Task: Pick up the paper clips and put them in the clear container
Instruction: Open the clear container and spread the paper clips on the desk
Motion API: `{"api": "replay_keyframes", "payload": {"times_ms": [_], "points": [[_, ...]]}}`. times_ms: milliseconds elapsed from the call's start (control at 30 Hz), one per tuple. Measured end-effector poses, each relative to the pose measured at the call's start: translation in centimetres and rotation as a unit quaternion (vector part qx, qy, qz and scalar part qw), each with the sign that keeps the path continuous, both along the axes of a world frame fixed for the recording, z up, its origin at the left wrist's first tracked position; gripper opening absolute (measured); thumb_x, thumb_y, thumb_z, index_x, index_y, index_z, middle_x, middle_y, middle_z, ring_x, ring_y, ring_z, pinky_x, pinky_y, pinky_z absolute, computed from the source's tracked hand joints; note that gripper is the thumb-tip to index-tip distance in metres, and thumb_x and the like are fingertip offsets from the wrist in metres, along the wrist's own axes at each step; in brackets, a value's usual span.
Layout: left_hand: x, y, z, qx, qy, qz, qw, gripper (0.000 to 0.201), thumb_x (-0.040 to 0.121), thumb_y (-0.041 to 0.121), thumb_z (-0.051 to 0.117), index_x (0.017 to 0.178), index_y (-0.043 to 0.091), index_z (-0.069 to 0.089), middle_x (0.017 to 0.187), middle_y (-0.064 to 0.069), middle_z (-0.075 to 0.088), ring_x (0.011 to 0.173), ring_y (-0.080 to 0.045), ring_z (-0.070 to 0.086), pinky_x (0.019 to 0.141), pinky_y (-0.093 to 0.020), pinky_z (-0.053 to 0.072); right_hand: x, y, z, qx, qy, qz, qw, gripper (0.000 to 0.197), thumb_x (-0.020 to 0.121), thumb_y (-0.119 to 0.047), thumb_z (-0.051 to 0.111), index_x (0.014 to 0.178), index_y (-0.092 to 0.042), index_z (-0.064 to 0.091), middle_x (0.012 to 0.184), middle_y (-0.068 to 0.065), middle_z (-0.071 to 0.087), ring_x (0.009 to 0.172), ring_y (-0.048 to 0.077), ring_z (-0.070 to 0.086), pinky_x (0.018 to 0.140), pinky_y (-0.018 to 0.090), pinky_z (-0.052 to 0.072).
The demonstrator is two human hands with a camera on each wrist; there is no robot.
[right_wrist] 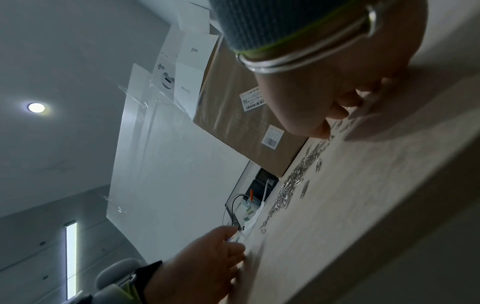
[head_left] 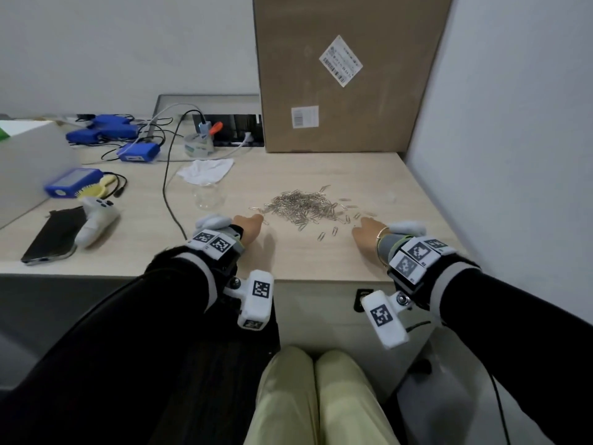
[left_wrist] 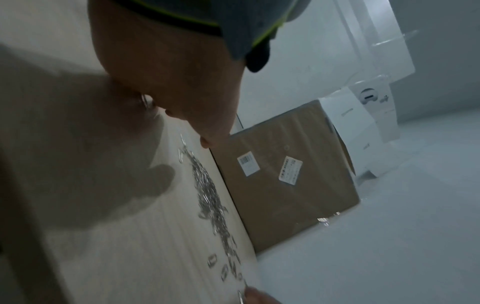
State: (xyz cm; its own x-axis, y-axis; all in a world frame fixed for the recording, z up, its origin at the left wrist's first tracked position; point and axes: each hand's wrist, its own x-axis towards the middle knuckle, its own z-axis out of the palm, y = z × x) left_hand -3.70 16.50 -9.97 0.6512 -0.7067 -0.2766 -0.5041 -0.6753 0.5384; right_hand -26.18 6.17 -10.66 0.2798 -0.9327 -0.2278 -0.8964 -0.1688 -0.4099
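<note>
- Centrally on the light wooden desk (head_left: 288,258) lies a heap of silver paper clips (head_left: 303,207), thickest in the middle and thinning to single strays toward the near side and the right (a few lie apart from the mass, between the two hands).
- Just left of the heap and slightly farther back stands the clear container (head_left: 208,195), upright, hard to make out against the wood; a black cable (head_left: 167,187) runs past its left side to the desk's front edge.
- At the heap's left fringe rests the left hand (head_left: 248,224), fingers curled downward with the tips at the outermost clips; whether any clip is pinched cannot be told.
- At the right fringe sits the right hand (head_left: 369,231), fingers bent toward the desk; the right wrist view shows the tips touching loose clips, but a firm grip cannot be told.
- Behind the heap a bare strip of desk runs back to a tall cardboard box (head_left: 346,75), which stands against the wall at the rear.
- On the right the desk ends at a white wall (head_left: 513,123), near the right hand.
- Between the hands and the front edge the wood is bare.
- Beyond the container lies a crumpled white cloth (head_left: 207,170).
</note>
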Motion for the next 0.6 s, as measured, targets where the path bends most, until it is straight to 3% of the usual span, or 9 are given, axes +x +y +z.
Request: {"api": "replay_keyframes", "payload": {"times_ms": [100, 233, 333, 400, 500, 600], "points": [[-2.9, -0.6, 1.0, -0.030, 0.057, -0.036, 0.997, 0.065, 0.093, 0.050, 0.029, 0.138, 0.004, 0.042, 0.145, -0.018, 0.043, 0.132, -0.033, 0.042, 0.113, -0.043, 0.028, 1.3, 0.6, -0.3, -0.023, 0.013, 0.008, 1.000, 0.047, 0.096, -0.024, 0.029, 0.137, -0.001, 0.033, 0.144, 0.018, 0.037, 0.130, 0.033, 0.039, 0.107, 0.042, 0.036], [-6.4, -2.5, 0.9, -0.115, 0.200, -0.052, 0.972, 0.058, 0.098, 0.043, 0.033, 0.139, 0.001, 0.040, 0.147, -0.016, 0.042, 0.134, -0.032, 0.041, 0.114, -0.043, 0.030, 3.8, 1.4, -0.1, -0.031, -0.037, 0.039, 0.998, 0.041, 0.095, -0.012, 0.031, 0.133, 0.003, 0.039, 0.139, 0.021, 0.044, 0.126, 0.033, 0.044, 0.104, 0.037, 0.039], [-7.5, -3.0, 1.1, -0.156, 0.241, -0.053, 0.957, 0.058, 0.097, 0.045, 0.034, 0.140, 0.006, 0.040, 0.147, -0.013, 0.041, 0.134, -0.029, 0.041, 0.114, -0.037, 0.028, 4.3, 1.4, -0.2, -0.017, -0.100, 0.064, 0.993, 0.041, 0.094, -0.006, 0.032, 0.134, 0.000, 0.041, 0.141, 0.019, 0.043, 0.128, 0.032, 0.042, 0.104, 0.034, 0.035], [-7.1, -3.2, 1.0, -0.177, 0.264, -0.051, 0.947, 0.060, 0.097, 0.047, 0.033, 0.144, 0.009, 0.035, 0.151, -0.007, 0.037, 0.138, -0.025, 0.036, 0.112, -0.035, 0.025, 3.5, 0.6, -0.1, 0.004, -0.189, 0.062, 0.980, 0.043, 0.092, -0.003, 0.034, 0.134, -0.008, 0.045, 0.143, 0.012, 0.044, 0.128, 0.029, 0.044, 0.106, 0.035, 0.035], [-5.3, -3.2, 1.1, -0.187, 0.229, -0.046, 0.954, 0.064, 0.097, 0.051, 0.030, 0.146, 0.010, 0.032, 0.155, -0.005, 0.031, 0.143, -0.022, 0.029, 0.118, -0.037, 0.019, 1.6, -1.4, 0.4, -0.017, -0.244, 0.023, 0.969, 0.044, 0.090, -0.001, 0.038, 0.130, -0.014, 0.052, 0.141, 0.006, 0.048, 0.128, 0.023, 0.046, 0.103, 0.027, 0.034], [-3.0, -3.9, 1.8, -0.156, 0.140, -0.024, 0.978, 0.056, 0.102, 0.036, 0.023, 0.143, 0.000, 0.033, 0.153, -0.014, 0.031, 0.142, -0.027, 0.030, 0.114, -0.033, 0.021, 0.2, -3.7, 0.9, -0.048, -0.169, -0.001, 0.984, 0.044, 0.091, -0.009, 0.040, 0.135, -0.012, 0.044, 0.142, 0.010, 0.045, 0.129, 0.027, 0.043, 0.105, 0.029, 0.033]]}}
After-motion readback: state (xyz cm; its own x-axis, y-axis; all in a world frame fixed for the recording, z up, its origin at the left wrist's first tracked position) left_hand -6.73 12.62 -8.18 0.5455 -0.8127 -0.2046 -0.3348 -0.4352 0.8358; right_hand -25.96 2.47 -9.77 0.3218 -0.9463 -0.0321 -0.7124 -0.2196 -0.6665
